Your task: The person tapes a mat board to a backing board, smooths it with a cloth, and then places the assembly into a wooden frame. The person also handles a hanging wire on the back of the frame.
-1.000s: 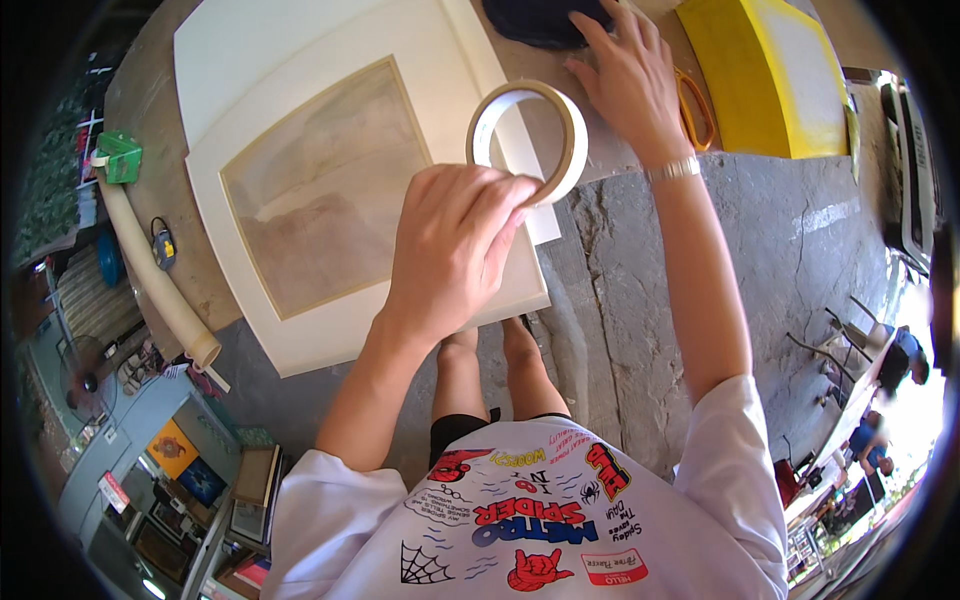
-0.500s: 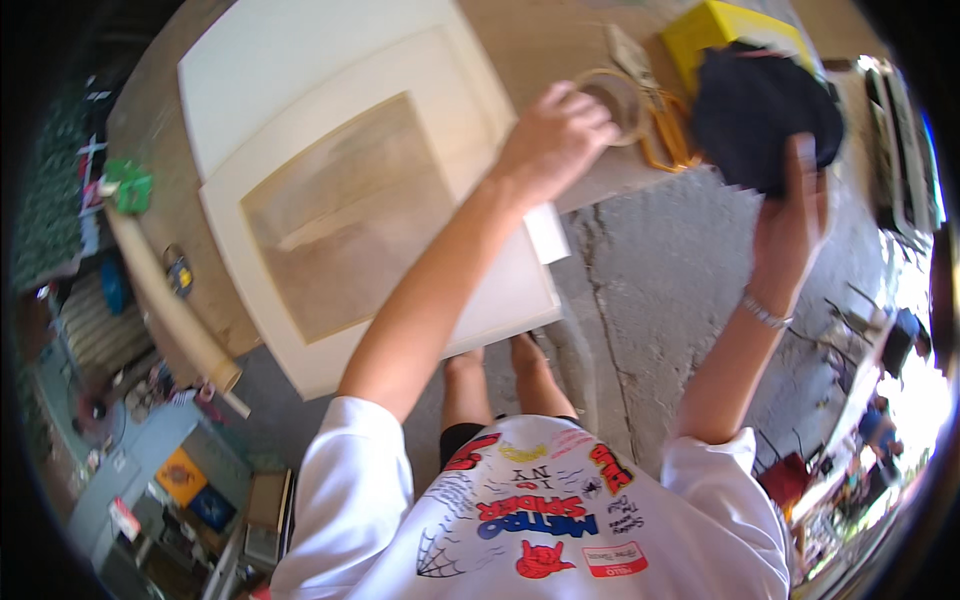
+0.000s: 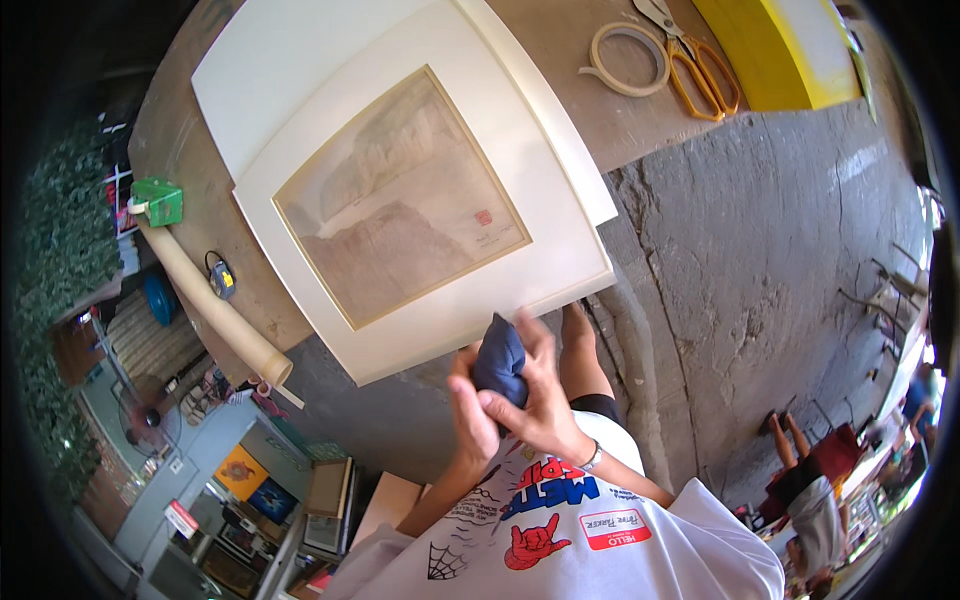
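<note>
The brown board counter (image 3: 612, 130) carries a white rectangular card mat (image 3: 555, 200) overhanging its near edge, perhaps for reach. Off that edge, the left hand (image 3: 470, 410) and right hand (image 3: 545, 402) hold soft navy cloth (image 3: 501, 366), fingers curled around it, seemingly keeping it bunched. Orange-handled metal scissors (image 3: 679, 36) and a cream tape ring (image 3: 636, 87) lie near the edge, apparently leaving both free.

"Anything hidden?"
"Left hand (image 3: 470, 408): some fingers behind the dark cloth (image 3: 501, 362). Right hand (image 3: 541, 395): fingertips blurred."
"Cut off?"
"Scissors (image 3: 687, 50) and yellow box (image 3: 765, 60), at the top."
"Too small?"
"Inscription (image 3: 488, 240), can't read it from here."
</note>
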`<state>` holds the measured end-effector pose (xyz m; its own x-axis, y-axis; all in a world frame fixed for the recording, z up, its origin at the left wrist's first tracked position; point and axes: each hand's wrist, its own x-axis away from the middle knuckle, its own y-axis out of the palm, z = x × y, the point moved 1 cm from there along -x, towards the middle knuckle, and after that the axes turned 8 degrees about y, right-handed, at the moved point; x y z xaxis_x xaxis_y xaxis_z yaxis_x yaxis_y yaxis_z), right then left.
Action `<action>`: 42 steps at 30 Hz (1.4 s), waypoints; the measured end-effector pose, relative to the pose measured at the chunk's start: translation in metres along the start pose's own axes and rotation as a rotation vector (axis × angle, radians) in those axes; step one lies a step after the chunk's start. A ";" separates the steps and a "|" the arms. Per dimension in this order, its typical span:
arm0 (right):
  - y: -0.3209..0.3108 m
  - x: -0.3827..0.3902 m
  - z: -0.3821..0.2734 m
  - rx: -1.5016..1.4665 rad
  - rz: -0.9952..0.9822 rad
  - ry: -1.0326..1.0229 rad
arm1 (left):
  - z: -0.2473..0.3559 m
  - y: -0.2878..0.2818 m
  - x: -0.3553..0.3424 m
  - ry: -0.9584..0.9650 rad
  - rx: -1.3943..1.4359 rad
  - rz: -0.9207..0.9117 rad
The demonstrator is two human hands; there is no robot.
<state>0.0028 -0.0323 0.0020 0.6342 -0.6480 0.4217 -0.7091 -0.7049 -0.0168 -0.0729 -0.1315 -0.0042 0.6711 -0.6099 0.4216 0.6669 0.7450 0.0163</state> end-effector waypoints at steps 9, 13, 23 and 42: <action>0.005 0.000 0.027 0.168 0.731 0.081 | 0.050 -0.104 -0.089 0.556 -0.782 -0.548; 0.035 -0.005 0.069 0.765 0.780 -0.181 | 0.048 -0.115 -0.186 1.067 -1.066 -0.559; -0.018 -0.042 0.090 1.008 1.055 -0.250 | 0.014 -0.111 -0.219 1.295 -1.196 -0.493; 0.229 0.035 0.100 0.736 0.699 -0.213 | 0.004 -0.108 -0.226 1.436 -1.185 -0.375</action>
<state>-0.1070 -0.2452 -0.0781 0.2458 -0.9673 -0.0625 -0.6213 -0.1077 -0.7761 -0.2979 -0.0732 -0.0975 -0.2328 -0.8706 -0.4333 0.2515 0.3765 -0.8916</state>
